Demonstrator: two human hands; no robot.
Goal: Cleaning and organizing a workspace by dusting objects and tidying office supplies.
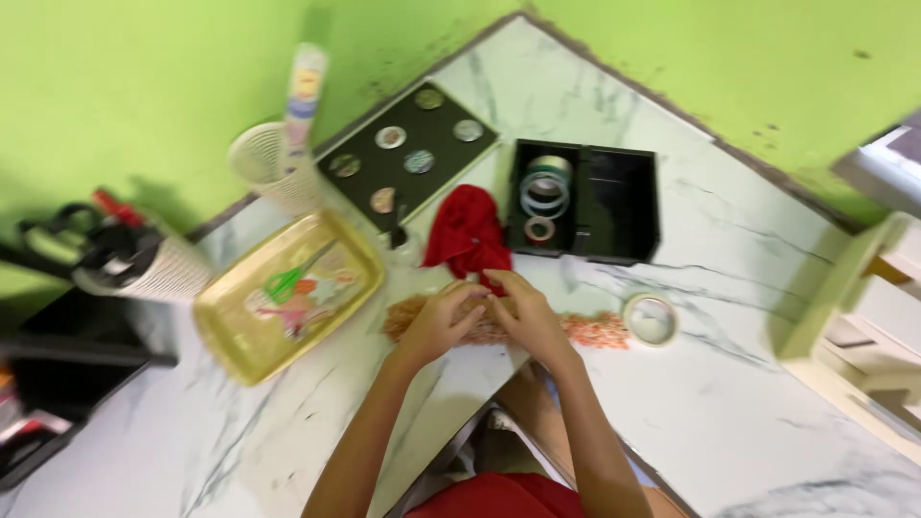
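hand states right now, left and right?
Left hand: fingers curled over the orange grain strip, grip cannot be told.
Right hand: fingers bent, touching the red cloth, grip cannot be told.

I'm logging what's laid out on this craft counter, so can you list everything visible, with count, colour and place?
Counter: one, white marble, in a green-walled corner.
Red cloth: one, just beyond the hands.
Orange-brown strip: one, lying across the counter under the hands; blurred.
Tape roll: one, pale, at the strip's right end.
Black box: one, open, behind the cloth; three tape rolls inside, left part.
Black board: one, far centre, with about six round discs.
Gold tray: one, left, holding green-handled scissors.
Mesh cups: two, whitish, far left, holding tools.
Left hand: on the strip.
Right hand: beside it, fingers touching the strip.
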